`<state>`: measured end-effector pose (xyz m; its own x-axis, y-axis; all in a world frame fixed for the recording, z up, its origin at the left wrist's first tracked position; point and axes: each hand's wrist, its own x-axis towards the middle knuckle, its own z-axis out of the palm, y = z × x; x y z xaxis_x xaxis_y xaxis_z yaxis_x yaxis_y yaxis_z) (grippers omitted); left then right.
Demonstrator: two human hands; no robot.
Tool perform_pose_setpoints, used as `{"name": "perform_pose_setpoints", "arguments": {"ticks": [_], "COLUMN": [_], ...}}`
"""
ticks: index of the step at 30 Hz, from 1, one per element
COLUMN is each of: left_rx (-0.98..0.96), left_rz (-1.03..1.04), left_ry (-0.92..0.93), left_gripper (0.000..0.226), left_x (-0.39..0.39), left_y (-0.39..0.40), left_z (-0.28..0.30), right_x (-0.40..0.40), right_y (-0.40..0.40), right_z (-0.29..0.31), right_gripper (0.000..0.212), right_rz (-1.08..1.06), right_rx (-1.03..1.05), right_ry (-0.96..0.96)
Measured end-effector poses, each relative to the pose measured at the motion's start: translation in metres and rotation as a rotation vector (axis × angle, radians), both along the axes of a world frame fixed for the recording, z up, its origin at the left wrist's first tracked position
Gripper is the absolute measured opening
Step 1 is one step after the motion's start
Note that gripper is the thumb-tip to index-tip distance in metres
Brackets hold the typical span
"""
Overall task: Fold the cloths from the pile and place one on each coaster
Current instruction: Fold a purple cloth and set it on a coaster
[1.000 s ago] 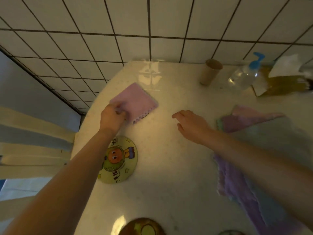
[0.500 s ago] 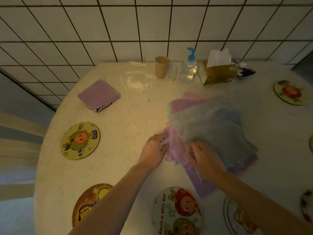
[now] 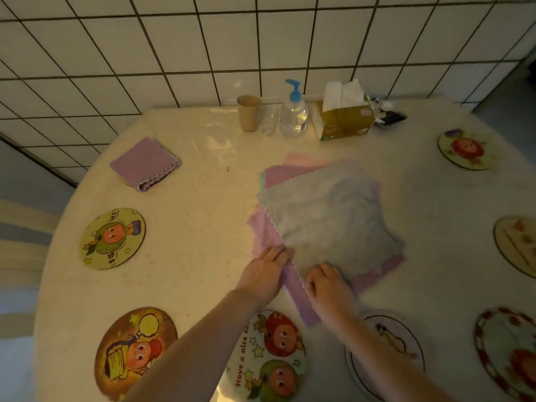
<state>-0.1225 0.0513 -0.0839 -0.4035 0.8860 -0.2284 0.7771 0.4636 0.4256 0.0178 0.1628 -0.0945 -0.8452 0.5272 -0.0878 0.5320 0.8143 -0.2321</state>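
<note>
A pile of cloths lies in the middle of the round table, with a grey cloth (image 3: 327, 216) on top and purple cloths (image 3: 298, 297) sticking out beneath it. My left hand (image 3: 264, 275) rests flat on the pile's near left edge, fingertips touching the grey cloth's border. My right hand (image 3: 327, 285) has its fingers curled on the grey cloth's near corner. A folded purple cloth (image 3: 145, 163) sits at the far left, hiding most of a coaster. Bare coasters lie along the left and near edges: a green one (image 3: 113, 237), a brown one (image 3: 136, 352), a "Have a nice day" one (image 3: 269, 358) and a white one (image 3: 385, 349).
Against the tiled wall stand a paper cup (image 3: 249, 113), a pump bottle (image 3: 293, 113) and a tissue box (image 3: 345, 118). More coasters line the right side: far (image 3: 465, 149), middle (image 3: 516, 245) and near (image 3: 507, 352). The table edge curves away on the left.
My left hand has let go of the folded purple cloth at the far left. Both hands have come to the near edge of the pile, and my view has swung right.
</note>
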Motion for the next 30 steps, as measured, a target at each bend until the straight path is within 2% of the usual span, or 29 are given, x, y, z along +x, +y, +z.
{"name": "perform_pose_setpoints", "arguments": {"ticks": [5, 8, 10, 16, 18, 21, 24, 26, 28, 30], "left_rx": [-0.001, -0.069, -0.093, -0.118, -0.052, 0.055, 0.211, 0.314, 0.413, 0.523], "left_rz": [-0.014, -0.064, -0.103, -0.139, -0.093, 0.101, 0.280, 0.347, 0.366, 0.361], "left_ry": [0.093, 0.132, 0.161, 0.191, 0.188, 0.119, 0.007, -0.055, -0.042, 0.002], "left_gripper": [0.051, 0.049, 0.051, 0.057, 0.049, 0.032, 0.023, 0.023, 0.026, 0.022], "left_x": [-0.007, -0.013, -0.016, -0.028, -0.035, -0.052, -0.071, -0.083, -0.093, -0.104], "left_y": [0.022, 0.032, 0.037, 0.052, 0.059, 0.075, 0.086, 0.088, 0.083, 0.071], "left_z": [0.007, 0.008, 0.008, 0.015, 0.014, 0.014, 0.024, 0.036, 0.053, 0.071], "right_x": [-0.002, -0.004, -0.004, -0.007, -0.011, -0.019, -0.029, -0.036, -0.043, -0.049], "right_y": [-0.001, 0.000, 0.004, 0.028, 0.043, 0.062, 0.071, 0.078, 0.082, 0.080], "right_z": [-0.002, 0.000, 0.003, 0.035, 0.054, 0.085, 0.112, 0.122, 0.131, 0.144], "right_gripper": [0.032, 0.017, 0.014, 0.013, 0.013, 0.008, 0.014, 0.013, 0.008, 0.015], "right_rz": [0.014, 0.005, 0.007, -0.094, -0.122, -0.075, -0.130, -0.154, -0.115, -0.054], "right_rx": [0.006, 0.015, -0.018, -0.303, -0.423, -0.445, -0.503, -0.509, -0.533, -0.469], "right_ry": [-0.124, -0.054, -0.005, 0.215, 0.358, 0.545, 0.685, 0.745, 0.775, 0.793]}}
